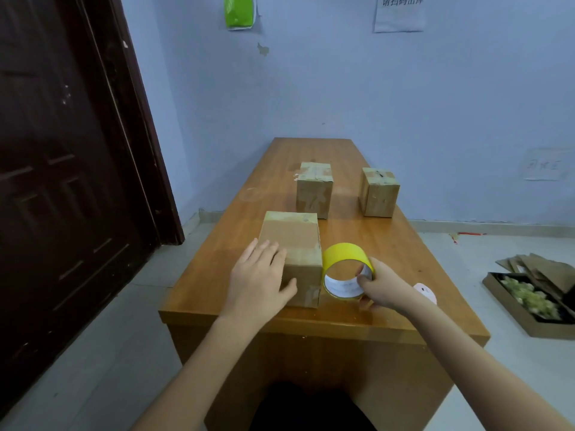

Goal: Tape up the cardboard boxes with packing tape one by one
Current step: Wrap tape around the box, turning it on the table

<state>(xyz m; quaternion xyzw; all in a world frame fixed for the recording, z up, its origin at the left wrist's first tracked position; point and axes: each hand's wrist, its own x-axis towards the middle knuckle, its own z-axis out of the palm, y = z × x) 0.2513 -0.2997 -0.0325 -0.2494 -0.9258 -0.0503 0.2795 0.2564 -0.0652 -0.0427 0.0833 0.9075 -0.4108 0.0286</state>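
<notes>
A cardboard box (295,241) stands near the front of the wooden table (404,259). My left hand (259,275) lies flat on its near left top edge, fingers straight and thumb against the front face. Just to the right of the box is a roll of yellow packing tape (343,255), standing on its edge and touching the box. My right hand (384,286) grips the roll's right side, with the thumb inside the core. Two more cardboard boxes, one at the middle (314,191) and one at the right (379,192), stand farther back and show tape on their tops.
A dark door (62,150) fills the left. On the floor at the right lies a shallow tray (513,312) with scraps and flattened cardboard (541,269). A pink object (426,292) shows behind my right wrist. Papers hang on the blue wall.
</notes>
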